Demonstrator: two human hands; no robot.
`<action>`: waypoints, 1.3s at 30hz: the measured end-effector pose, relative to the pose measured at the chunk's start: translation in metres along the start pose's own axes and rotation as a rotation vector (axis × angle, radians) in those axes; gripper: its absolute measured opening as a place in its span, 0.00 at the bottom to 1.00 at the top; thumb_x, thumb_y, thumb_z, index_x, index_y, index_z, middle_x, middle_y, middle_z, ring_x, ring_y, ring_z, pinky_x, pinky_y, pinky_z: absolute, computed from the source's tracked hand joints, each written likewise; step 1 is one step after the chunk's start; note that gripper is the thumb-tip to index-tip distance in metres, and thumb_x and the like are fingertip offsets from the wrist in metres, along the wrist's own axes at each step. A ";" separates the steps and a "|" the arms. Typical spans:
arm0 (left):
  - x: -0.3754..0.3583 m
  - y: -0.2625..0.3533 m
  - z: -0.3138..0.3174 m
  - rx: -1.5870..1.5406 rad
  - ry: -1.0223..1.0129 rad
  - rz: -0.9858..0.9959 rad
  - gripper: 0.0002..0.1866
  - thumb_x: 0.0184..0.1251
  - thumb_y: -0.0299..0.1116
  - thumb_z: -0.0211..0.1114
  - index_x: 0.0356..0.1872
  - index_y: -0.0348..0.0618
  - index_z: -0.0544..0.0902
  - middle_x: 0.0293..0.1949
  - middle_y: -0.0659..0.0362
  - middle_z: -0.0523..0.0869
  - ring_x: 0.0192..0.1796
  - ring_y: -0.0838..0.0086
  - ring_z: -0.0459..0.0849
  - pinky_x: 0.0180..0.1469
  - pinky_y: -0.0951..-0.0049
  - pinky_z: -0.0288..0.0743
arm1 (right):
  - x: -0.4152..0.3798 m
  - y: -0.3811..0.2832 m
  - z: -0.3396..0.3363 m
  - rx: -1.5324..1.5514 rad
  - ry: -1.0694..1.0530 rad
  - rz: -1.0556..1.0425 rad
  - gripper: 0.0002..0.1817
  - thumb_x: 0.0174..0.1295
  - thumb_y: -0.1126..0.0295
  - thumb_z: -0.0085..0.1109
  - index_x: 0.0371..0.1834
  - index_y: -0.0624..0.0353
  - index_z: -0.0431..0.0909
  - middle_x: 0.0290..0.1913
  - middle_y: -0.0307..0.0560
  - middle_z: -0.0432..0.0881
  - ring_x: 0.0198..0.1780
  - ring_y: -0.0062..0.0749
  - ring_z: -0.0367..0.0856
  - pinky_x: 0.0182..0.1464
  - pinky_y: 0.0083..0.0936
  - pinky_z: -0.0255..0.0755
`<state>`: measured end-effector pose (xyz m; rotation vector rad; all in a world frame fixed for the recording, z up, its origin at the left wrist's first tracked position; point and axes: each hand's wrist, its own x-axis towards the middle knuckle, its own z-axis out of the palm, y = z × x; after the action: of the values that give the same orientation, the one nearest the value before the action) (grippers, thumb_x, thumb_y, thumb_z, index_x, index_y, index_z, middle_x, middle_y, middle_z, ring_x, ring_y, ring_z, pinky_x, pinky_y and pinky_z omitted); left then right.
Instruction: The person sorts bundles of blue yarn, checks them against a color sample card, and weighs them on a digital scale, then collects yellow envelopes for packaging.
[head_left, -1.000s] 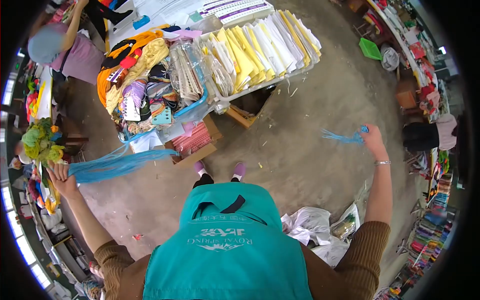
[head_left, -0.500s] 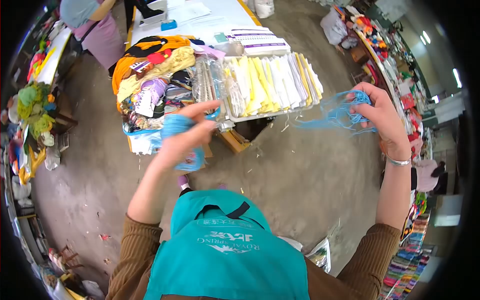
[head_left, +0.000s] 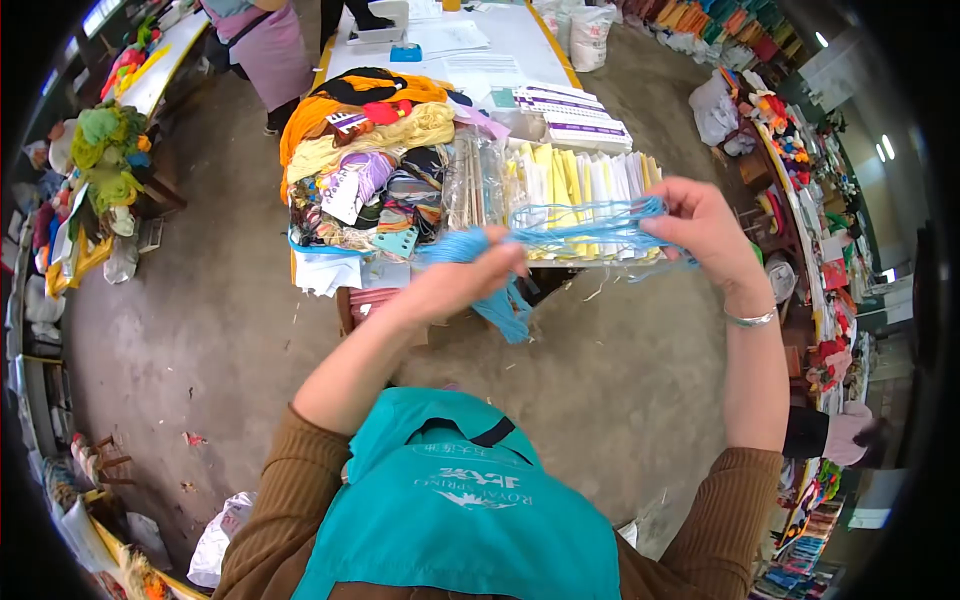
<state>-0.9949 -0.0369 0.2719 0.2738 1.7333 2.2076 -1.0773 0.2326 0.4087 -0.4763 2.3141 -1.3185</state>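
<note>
Blue yarn (head_left: 585, 232) is stretched between my two hands, in front of the tray of upright papers. My left hand (head_left: 465, 280) is closed round the thicker bundle, and a loose tail of yarn hangs below it. At the other end my right hand (head_left: 695, 222) pinches the strands between thumb and fingers, with a few loose threads beneath. Both hands are in the air over the near edge of the table.
A basket of mixed yarn skeins (head_left: 370, 170) and a tray of white and yellow papers (head_left: 575, 180) stand on the table (head_left: 500, 40). Another person (head_left: 268, 60) stands at the upper left. Yarn-covered tables (head_left: 800, 180) line the right side.
My hands have come closer together, the left moving right and the right moving slightly left. The yarn now spans between them. The view has shifted, with the table further right.
</note>
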 end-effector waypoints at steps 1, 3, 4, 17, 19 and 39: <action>-0.008 0.004 -0.012 -0.005 0.042 -0.006 0.15 0.78 0.40 0.53 0.32 0.45 0.79 0.22 0.71 0.70 0.24 0.87 0.64 0.25 0.83 0.57 | 0.001 0.024 -0.007 0.015 -0.023 0.057 0.09 0.57 0.73 0.66 0.40 0.62 0.82 0.31 0.33 0.82 0.21 0.10 0.69 0.22 0.12 0.61; -0.019 0.006 -0.032 0.024 0.066 0.014 0.16 0.79 0.42 0.51 0.33 0.46 0.78 0.21 0.71 0.67 0.24 0.88 0.62 0.25 0.83 0.55 | -0.001 0.074 -0.010 0.085 -0.075 0.150 0.07 0.58 0.73 0.66 0.38 0.62 0.82 0.29 0.32 0.80 0.23 0.10 0.70 0.23 0.11 0.60; -0.023 0.009 -0.037 0.095 0.156 0.035 0.16 0.79 0.43 0.51 0.32 0.46 0.78 0.21 0.71 0.67 0.23 0.87 0.62 0.24 0.83 0.54 | -0.003 0.092 -0.004 0.102 -0.079 0.150 0.07 0.58 0.73 0.66 0.38 0.62 0.82 0.29 0.32 0.80 0.23 0.10 0.70 0.23 0.11 0.60; -0.043 0.017 -0.036 1.011 0.362 0.086 0.10 0.72 0.38 0.58 0.35 0.42 0.80 0.25 0.49 0.79 0.30 0.58 0.80 0.33 0.60 0.71 | -0.006 0.272 0.110 -0.949 0.891 -0.119 0.17 0.49 0.73 0.70 0.43 0.59 0.80 0.43 0.48 0.83 0.42 0.44 0.82 0.46 0.34 0.78; -0.041 0.018 -0.026 1.083 0.288 0.040 0.10 0.72 0.38 0.58 0.35 0.42 0.80 0.25 0.49 0.80 0.30 0.58 0.80 0.33 0.60 0.71 | 0.021 0.207 0.136 -0.248 0.550 -0.121 0.28 0.45 0.69 0.72 0.53 0.59 0.77 0.56 0.53 0.77 0.57 0.47 0.75 0.60 0.37 0.70; -0.092 -0.033 -0.110 0.409 0.392 -0.249 0.14 0.76 0.41 0.56 0.30 0.47 0.78 0.19 0.73 0.65 0.22 0.87 0.59 0.24 0.82 0.50 | 0.062 0.094 0.046 0.579 -0.204 0.024 0.09 0.68 0.67 0.54 0.35 0.61 0.80 0.16 0.24 0.60 0.15 0.08 0.51 0.16 0.13 0.43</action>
<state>-0.9426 -0.1635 0.2171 -0.2937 2.2798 1.7996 -1.1137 0.2144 0.2941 -0.3637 1.6645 -1.7445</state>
